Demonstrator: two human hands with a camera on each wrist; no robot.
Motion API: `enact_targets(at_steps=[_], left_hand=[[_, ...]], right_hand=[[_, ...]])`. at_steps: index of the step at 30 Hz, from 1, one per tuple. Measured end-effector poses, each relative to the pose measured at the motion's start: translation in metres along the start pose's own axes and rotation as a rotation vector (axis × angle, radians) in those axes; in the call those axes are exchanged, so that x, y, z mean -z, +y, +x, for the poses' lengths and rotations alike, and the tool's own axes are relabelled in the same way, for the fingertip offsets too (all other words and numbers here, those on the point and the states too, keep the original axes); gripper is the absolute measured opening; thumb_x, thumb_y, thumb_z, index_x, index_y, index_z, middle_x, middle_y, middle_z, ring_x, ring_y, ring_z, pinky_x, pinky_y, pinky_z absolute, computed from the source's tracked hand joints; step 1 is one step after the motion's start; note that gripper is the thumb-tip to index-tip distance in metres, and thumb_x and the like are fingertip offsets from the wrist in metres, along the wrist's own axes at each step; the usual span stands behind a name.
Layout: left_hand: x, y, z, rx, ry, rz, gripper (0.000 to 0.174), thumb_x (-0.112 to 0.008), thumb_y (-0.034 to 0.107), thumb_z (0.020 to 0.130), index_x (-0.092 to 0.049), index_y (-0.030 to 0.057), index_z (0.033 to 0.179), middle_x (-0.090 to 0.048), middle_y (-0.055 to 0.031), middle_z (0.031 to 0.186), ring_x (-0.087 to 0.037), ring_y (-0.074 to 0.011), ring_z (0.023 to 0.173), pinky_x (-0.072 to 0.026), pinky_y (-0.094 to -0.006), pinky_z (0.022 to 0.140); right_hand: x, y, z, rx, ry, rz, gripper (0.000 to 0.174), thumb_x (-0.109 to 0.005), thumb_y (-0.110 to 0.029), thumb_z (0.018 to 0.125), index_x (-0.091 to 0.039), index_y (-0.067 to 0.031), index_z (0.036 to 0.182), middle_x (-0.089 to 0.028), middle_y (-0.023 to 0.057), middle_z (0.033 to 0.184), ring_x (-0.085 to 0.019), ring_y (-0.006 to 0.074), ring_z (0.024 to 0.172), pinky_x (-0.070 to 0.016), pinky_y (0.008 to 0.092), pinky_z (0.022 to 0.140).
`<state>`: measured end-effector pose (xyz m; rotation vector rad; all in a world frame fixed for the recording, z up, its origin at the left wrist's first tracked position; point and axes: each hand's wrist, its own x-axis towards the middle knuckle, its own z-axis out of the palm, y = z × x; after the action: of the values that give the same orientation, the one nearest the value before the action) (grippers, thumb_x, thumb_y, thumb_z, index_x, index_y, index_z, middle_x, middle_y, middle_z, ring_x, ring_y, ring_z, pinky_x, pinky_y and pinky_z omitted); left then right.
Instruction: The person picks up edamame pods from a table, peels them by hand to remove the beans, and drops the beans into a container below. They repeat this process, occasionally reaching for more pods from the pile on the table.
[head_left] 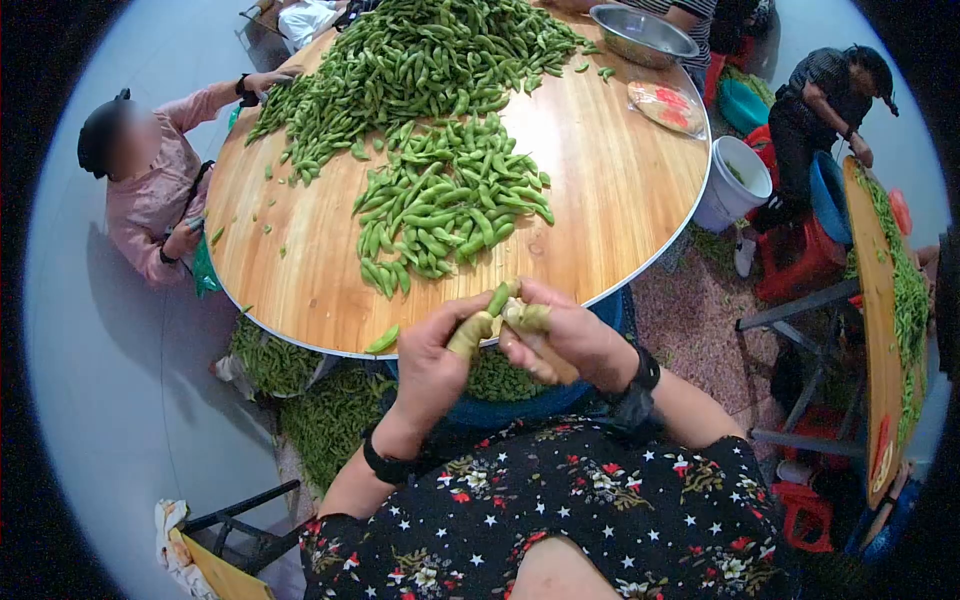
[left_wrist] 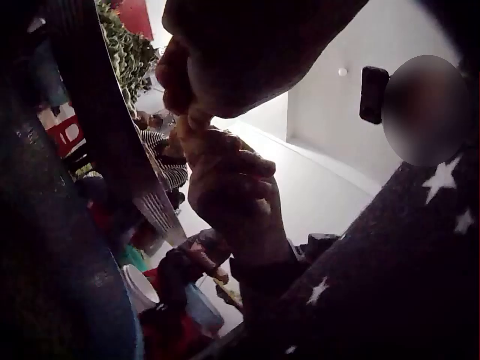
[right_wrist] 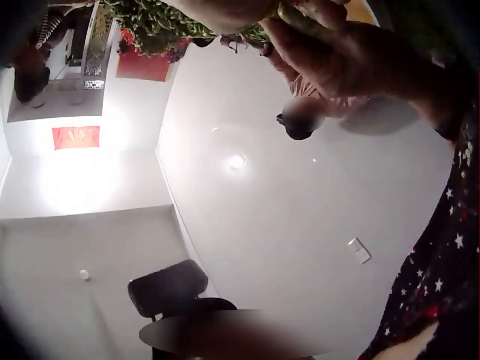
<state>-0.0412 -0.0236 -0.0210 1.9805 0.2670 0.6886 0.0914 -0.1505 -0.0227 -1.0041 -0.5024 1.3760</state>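
In the head view both hands meet just over the near edge of the round wooden table [head_left: 300, 290]. The left hand [head_left: 440, 350] pinches a green pod [head_left: 498, 299] between thumb and fingers. Against the pod's other side, the right hand [head_left: 560, 335] has its thumb and curled fingers; yellowish coverings show on both thumbs. A loose pile of pods [head_left: 450, 195] lies beyond the hands, and a single pod [head_left: 383, 339] rests at the table edge to their left. Both wrist views are dark, with the pod hard to make out between the fingers.
A large heap of pods [head_left: 420, 65] fills the table's far side, with a metal bowl [head_left: 643, 36] at its right. Below the near edge stands a blue tub [head_left: 500, 400] with pods. A person in pink [head_left: 150, 200] sits at the left; a white bucket [head_left: 735, 180] stands right.
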Motion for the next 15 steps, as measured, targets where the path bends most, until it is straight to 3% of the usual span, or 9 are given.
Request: enact_targets(at_steps=[1,2,4,6,9,12,13,14,15], left_hand=[[0.003,0.004,-0.002,0.392,-0.06,-0.368,0.026,-0.061,0.007,0.088,-0.061,-0.0008,0.113,-0.063,-0.0034,0.079,-0.057,-0.01,0.064,-0.0442,-0.0223,0.055],[0.004,-0.002,-0.002,0.393,-0.06,-0.37,0.026,-0.061,0.007,0.088,-0.061,-0.0008,0.113,-0.063,-0.0034,0.079,-0.057,-0.01,0.064,-0.0442,-0.0223,0.055],[0.004,-0.016,0.0,0.583,-0.125,-0.934,0.025,-0.059,0.012,0.091,-0.061,0.0009,0.114,-0.06,0.0026,0.08,-0.05,-0.0024,0.063,-0.04,-0.0165,0.055],[0.005,-0.014,-0.001,0.597,-0.104,-0.823,0.026,-0.062,0.01,0.088,-0.061,0.0008,0.113,-0.063,-0.0023,0.08,-0.056,-0.0079,0.064,-0.0447,-0.0216,0.056],[0.006,-0.002,0.007,-0.273,-0.003,0.32,0.028,-0.064,0.003,0.083,-0.06,-0.0017,0.11,-0.066,-0.0117,0.082,-0.063,-0.0192,0.07,-0.0505,-0.0312,0.063],[0.002,-0.001,0.003,-0.154,0.011,0.302,0.023,-0.063,0.004,0.085,-0.062,-0.0016,0.107,-0.067,-0.0113,0.082,-0.063,-0.0174,0.067,-0.0501,-0.0298,0.061],[0.0,0.006,0.003,0.056,0.031,0.015,0.019,-0.062,0.005,0.086,-0.064,-0.0012,0.104,-0.067,-0.0097,0.079,-0.061,-0.0129,0.065,-0.0488,-0.0272,0.058],[-0.001,0.003,0.002,0.057,0.03,0.014,0.019,-0.062,0.005,0.086,-0.064,-0.0012,0.104,-0.067,-0.0097,0.079,-0.061,-0.0129,0.065,-0.0488,-0.0272,0.058],[-0.001,-0.003,0.001,0.225,0.005,-0.145,0.019,-0.062,0.006,0.087,-0.064,-0.0012,0.104,-0.067,-0.0082,0.077,-0.061,-0.0106,0.064,-0.0481,-0.0254,0.057]], right_hand=[[0.01,0.004,0.004,-0.053,-0.137,0.192,0.021,-0.04,-0.021,0.097,-0.045,-0.0092,0.113,-0.058,0.005,0.07,-0.052,0.01,0.045,-0.0406,0.02,0.036],[0.017,0.008,0.007,-0.105,-0.274,0.386,0.02,-0.039,-0.02,0.097,-0.045,-0.0092,0.113,-0.058,0.0056,0.071,-0.052,0.0101,0.045,-0.0411,0.0198,0.036],[0.018,0.009,0.008,-0.117,-0.295,0.427,0.021,-0.038,-0.018,0.096,-0.044,-0.0088,0.113,-0.058,0.0059,0.071,-0.052,0.0101,0.045,-0.0409,0.0189,0.036],[0.013,0.009,0.009,-0.093,-0.158,0.259,0.022,-0.04,-0.021,0.097,-0.044,-0.0065,0.113,-0.058,0.0071,0.072,-0.046,0.011,0.037,-0.0358,0.0218,0.03],[0.005,0.001,0.006,-0.104,-0.05,0.113,0.021,-0.041,-0.021,0.097,-0.044,-0.0069,0.112,-0.058,0.0066,0.073,-0.051,0.0122,0.041,-0.0402,0.0221,0.035],[-0.003,-0.005,0.002,-0.078,0.008,-0.057,0.019,-0.042,-0.02,0.095,-0.045,-0.0054,0.107,-0.059,0.0075,0.071,-0.057,0.0167,0.049,-0.0462,0.0294,0.043],[-0.003,-0.005,0.003,-0.077,0.007,-0.057,0.019,-0.042,-0.02,0.095,-0.045,-0.0054,0.107,-0.059,0.0075,0.071,-0.057,0.0167,0.049,-0.0462,0.0294,0.043],[-0.002,-0.005,0.003,0.054,0.079,-0.395,0.019,-0.045,-0.02,0.094,-0.047,-0.0036,0.105,-0.058,0.0097,0.071,-0.059,0.0184,0.053,-0.0462,0.0315,0.047],[-0.001,-0.004,0.003,0.185,0.151,-0.733,0.02,-0.048,-0.019,0.093,-0.048,-0.0019,0.102,-0.058,0.0118,0.071,-0.061,0.0202,0.058,-0.0463,0.0336,0.05]])
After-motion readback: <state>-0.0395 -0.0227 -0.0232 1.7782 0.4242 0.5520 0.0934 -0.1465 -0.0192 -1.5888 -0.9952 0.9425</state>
